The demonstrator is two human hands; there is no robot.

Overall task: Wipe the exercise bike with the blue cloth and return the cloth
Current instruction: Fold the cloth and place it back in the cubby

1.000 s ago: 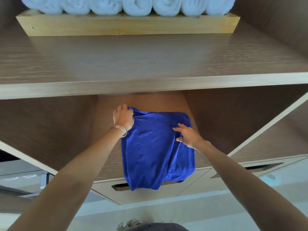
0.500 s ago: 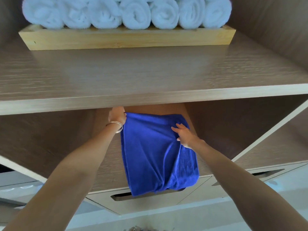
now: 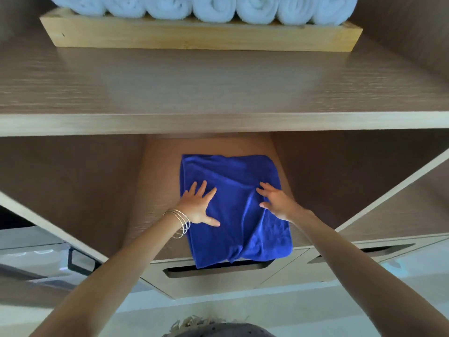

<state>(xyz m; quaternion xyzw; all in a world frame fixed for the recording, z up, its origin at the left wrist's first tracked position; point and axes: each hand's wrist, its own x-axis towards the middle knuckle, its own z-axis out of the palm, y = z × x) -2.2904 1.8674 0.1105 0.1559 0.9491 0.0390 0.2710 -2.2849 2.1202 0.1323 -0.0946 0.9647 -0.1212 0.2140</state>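
The left grip (image 3: pixel 198 206), a bare hand with thin bangles (image 3: pixel 181 223) at the wrist, is fully open. Its fingers are spread and straight, and the palm presses flat on the left part of the blue cloth (image 3: pixel 233 171). It clasps nothing. The right grip (image 3: pixel 277 203) is open too, with its fingers fanned and only slightly bent. It rests on the right part of the cloth beside a raised crease and pinches no fabric.

The cloth lies folded and roughly square on the lower shelf (image 3: pixel 158 190), in the middle compartment between two slanted wooden dividers. Its far edge sits well back under the shelf above. Its near edge hangs over the front lip and covers part of a dark slot handle (image 3: pixel 179 271) in the drawer front (image 3: pixel 218 285) below. A second slotted front stands to the right.

The upper shelf (image 3: pixel 218 88) is broad, brown, wood-grained board. At its back stands a pale wooden tray (image 3: pixel 194 38) holding a row of rolled white towels (image 3: pixel 213 8) packed side by side. Pale glossy surfaces show at the lower left and right, blurred.
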